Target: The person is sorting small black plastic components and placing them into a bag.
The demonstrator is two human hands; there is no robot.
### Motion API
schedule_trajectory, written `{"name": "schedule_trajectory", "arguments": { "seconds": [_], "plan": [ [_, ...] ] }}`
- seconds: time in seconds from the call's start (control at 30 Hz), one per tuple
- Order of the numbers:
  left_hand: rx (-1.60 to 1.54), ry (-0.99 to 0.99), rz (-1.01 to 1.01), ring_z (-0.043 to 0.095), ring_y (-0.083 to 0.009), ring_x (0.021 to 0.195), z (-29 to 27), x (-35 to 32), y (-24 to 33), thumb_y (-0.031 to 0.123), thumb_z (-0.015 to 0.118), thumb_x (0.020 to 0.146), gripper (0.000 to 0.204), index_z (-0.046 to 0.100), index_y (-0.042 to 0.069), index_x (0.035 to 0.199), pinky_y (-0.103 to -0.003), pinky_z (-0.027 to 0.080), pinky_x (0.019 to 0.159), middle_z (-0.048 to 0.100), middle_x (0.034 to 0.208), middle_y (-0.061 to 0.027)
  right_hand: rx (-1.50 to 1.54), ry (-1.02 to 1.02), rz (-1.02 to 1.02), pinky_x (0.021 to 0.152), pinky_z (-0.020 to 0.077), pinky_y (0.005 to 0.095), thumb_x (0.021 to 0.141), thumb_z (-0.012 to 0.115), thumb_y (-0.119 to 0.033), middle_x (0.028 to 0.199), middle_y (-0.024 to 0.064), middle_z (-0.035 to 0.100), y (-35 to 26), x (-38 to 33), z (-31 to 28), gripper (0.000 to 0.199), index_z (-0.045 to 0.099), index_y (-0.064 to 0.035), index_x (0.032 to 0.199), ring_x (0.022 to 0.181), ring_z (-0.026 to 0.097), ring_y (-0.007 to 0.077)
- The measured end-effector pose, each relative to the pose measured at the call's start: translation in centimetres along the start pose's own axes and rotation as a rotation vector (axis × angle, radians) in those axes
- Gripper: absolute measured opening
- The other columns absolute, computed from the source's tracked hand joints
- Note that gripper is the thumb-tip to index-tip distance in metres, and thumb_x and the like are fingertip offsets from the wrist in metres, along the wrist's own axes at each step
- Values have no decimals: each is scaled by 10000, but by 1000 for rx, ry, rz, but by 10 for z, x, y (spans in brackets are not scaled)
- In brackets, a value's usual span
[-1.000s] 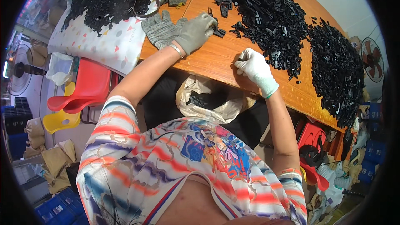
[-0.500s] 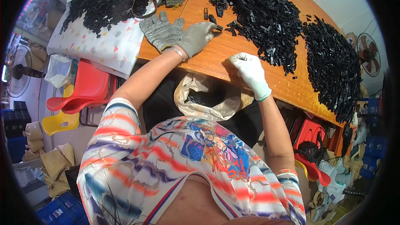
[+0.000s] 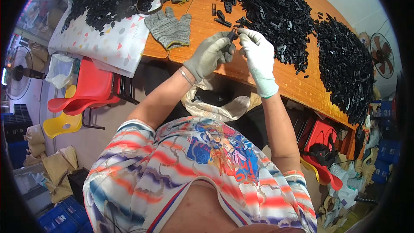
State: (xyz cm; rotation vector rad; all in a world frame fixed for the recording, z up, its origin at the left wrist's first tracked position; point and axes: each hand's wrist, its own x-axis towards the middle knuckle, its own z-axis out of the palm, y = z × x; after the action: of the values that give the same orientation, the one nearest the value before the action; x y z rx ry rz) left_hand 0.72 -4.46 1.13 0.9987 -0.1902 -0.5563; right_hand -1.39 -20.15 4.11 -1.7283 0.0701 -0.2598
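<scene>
Over the table's near edge, my left hand (image 3: pixel 208 56), in a grey glove, is closed around a small black plastic piece (image 3: pixel 233 35) that sticks up between thumb and fingers. My right hand (image 3: pixel 260 57), gloved in white, is pinched right beside the top of that piece; what its fingertips hold is too small to make out. Several loose black pieces (image 3: pixel 221 17) lie just beyond my hands. Past them spreads a large heap of black plastic parts (image 3: pixel 276 17). A grey knitted glove (image 3: pixel 169 29) rests on the table left of my left hand.
A second heap of small black parts (image 3: pixel 345 69) covers the table's right side, and another pile (image 3: pixel 108 11) sits on the patterned sheet (image 3: pixel 99 45) at left. Below the table edge an open sack (image 3: pixel 215 108) stands by my lap. Red chairs (image 3: pixel 88 88) flank me.
My left hand has picked up a black plastic piece from the table and drawn it toward me, beside the right hand. My right hand has moved slightly up and away from me to meet it.
</scene>
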Motion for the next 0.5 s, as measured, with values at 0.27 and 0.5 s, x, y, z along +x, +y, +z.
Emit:
{"name": "schedule_trajectory", "arguments": {
  "seconds": [0.27, 0.5],
  "plan": [
    [154, 71, 88, 462, -37, 626, 20, -16, -1, 261, 417, 1011, 302, 514, 64, 1218, -154, 341, 506, 527, 800, 13, 30, 49, -9, 752, 494, 234, 906, 623, -119, 962, 71, 693, -3, -12, 8, 226, 665, 9, 1088, 821, 624, 104],
    [141, 113, 101, 396, -22, 562, 30, -22, 2, 283, 412, 1014, 285, 531, 64, 1155, -145, 298, 480, 497, 754, 35, 35, 76, -26, 706, 499, 219, 905, 628, -97, 936, 64, 695, -5, -12, 5, 216, 662, 6, 1092, 787, 621, 84]
  ]
}}
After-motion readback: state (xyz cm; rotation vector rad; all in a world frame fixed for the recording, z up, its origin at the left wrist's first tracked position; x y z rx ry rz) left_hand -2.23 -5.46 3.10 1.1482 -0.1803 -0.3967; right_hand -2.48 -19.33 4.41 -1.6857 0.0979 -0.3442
